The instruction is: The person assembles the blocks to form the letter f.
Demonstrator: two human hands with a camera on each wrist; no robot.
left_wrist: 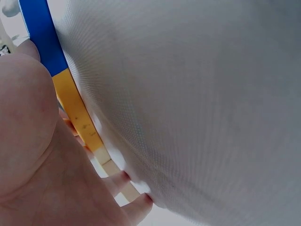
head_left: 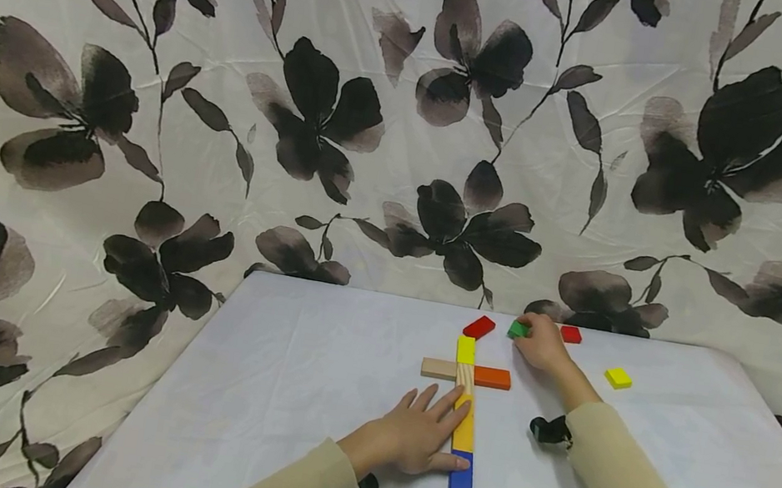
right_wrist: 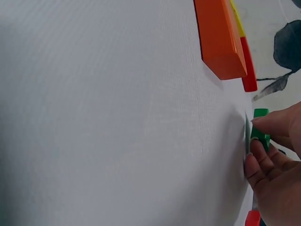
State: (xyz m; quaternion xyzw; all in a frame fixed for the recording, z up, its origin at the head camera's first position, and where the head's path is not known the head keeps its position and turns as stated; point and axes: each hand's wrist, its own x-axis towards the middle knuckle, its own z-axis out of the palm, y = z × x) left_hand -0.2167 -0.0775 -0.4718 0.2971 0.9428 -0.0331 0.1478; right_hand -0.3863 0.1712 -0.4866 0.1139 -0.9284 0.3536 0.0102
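Observation:
My right hand (head_left: 544, 345) pinches a small green block (head_left: 518, 330) between thumb and fingers, near the far edge of the table; the right wrist view shows the green block (right_wrist: 260, 128) at the fingertips. With fingers spread, my left hand (head_left: 412, 433) rests along a column of flat blocks. Its thumb lies over the blue block (head_left: 460, 486) and its index finger touches the orange-yellow block (head_left: 464, 432). Above these stand a pale wooden block (head_left: 465, 376) and a yellow block (head_left: 466, 349). A beige block (head_left: 438, 369) and an orange block (head_left: 492, 378) form side arms.
A red block (head_left: 479, 327) slants off the column's top. Another red block (head_left: 570, 335) lies just right of my right hand, and a yellow block (head_left: 618, 378) farther right. The white table (head_left: 280, 379) ends at a flowered cloth (head_left: 391, 143) behind.

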